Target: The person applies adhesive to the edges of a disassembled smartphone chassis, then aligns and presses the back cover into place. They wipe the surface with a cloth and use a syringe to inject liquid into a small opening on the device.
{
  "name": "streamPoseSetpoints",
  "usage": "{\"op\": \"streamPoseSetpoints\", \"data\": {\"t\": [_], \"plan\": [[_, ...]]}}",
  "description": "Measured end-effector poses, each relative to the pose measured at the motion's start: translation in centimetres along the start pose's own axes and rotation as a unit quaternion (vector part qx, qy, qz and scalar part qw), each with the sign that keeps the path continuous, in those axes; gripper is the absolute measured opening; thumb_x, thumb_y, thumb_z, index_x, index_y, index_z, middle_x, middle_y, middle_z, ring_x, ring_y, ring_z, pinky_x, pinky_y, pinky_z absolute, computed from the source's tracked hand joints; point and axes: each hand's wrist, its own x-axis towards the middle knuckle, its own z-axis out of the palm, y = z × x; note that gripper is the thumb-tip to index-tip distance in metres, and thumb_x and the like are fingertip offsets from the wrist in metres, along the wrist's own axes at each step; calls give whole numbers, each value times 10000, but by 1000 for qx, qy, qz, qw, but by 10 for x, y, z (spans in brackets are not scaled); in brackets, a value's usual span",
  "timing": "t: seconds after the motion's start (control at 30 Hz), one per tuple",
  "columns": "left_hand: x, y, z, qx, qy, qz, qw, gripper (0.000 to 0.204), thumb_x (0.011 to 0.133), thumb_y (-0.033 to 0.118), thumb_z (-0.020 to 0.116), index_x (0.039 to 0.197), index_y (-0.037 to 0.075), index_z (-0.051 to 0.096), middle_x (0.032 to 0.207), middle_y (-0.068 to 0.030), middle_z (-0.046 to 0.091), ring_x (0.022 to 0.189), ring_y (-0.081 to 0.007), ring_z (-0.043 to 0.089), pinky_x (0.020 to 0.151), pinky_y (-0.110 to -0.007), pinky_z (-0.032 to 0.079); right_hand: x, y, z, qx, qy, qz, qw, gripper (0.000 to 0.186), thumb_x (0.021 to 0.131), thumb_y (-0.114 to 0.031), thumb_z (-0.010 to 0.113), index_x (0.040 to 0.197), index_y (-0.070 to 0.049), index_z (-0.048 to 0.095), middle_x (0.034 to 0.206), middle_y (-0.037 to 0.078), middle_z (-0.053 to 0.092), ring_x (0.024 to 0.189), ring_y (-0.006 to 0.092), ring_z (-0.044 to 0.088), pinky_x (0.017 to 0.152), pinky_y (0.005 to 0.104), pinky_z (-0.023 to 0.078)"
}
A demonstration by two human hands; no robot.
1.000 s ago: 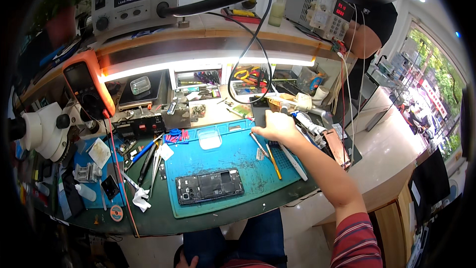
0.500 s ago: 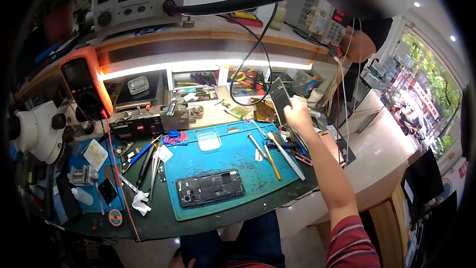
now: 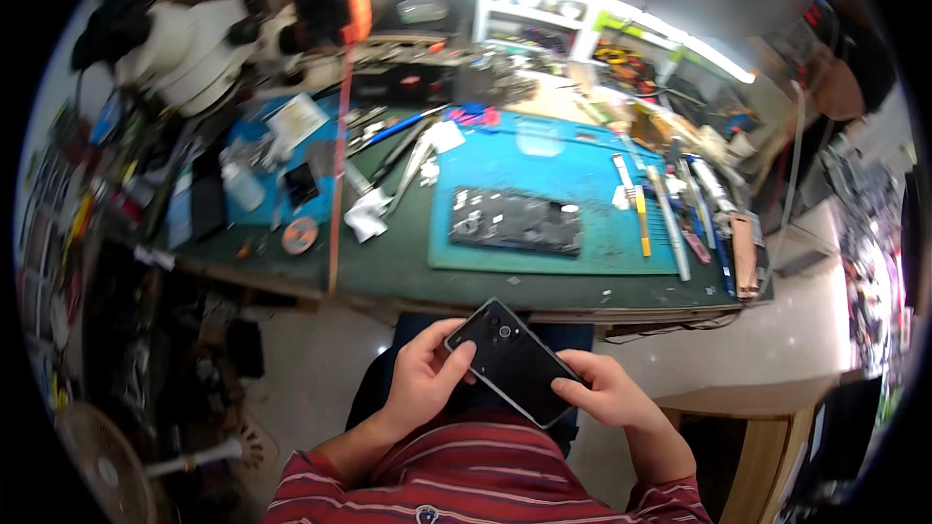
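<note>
In front of my lap, below the table edge, a black smartphone (image 3: 524, 369) is tilted in both hands, its back with the camera lenses facing up. My left hand (image 3: 427, 374) grips the camera end, thumb on the back. At the lower right end, my right hand (image 3: 607, 388) pinches the edge, thumb on top. On the blue work mat (image 3: 505, 150) lies an opened phone (image 3: 515, 220) with its dark inner parts showing, apart from both hands.
Right of the opened phone lie a yellow-handled tool (image 3: 642, 223), a white pen-like tool (image 3: 670, 223) and a tan phone-shaped panel (image 3: 745, 252). Tweezers, crumpled tissue (image 3: 366, 215) and a solder-like reel (image 3: 300, 235) are left of the mat. A microscope (image 3: 184, 53) stands at far left.
My right hand has come back from the far right of the bench with the phone to my lap. My left hand has risen and taken hold of it too. The view has tilted down.
</note>
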Motion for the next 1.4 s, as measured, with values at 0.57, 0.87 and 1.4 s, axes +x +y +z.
{"op": "streamPoseSetpoints", "data": {"t": [0.57, 0.87, 1.4], "plan": [[-363, -185, -290, -1, 661, -34, 749, 668, 882, -95, 546, 1524, 48, 428, 1076, -123, 690, 827, -197, 675, 737, -340, 558, 117, 85, 170, 50, -140, 114, 982, 205, 959, -51, 673, 1148, 26, 688, 1033, 70, 747, 860, 133, 688, 808, 283, 541], [-727, -114, -433, 163, 905, -129, 370, 710, 844, 289, 818, 1378, -72, 519, 1153, -182, 705, 1053, -274, 675, 911, -390, 531, 134, 138, 229, -62, -176, 190, 964, 347, 962, -92, 706, 1293, 7, 674, 1154, 54, 722, 1004, 162, 672, 894, 301, 534], [-816, -14, -556, 417, 865, 133, 247, 351, 1029, 277, 637, 1197, -30, 655, 1270, -164, 663, 1068, -258, 681, 892, -367, 521, 120, 146, 331, -155, -78, 231, 958, 293, 955, -96, 709, 1233, -5, 689, 1044, 64, 719, 908, 185, 673, 805, 319, 537]]}}
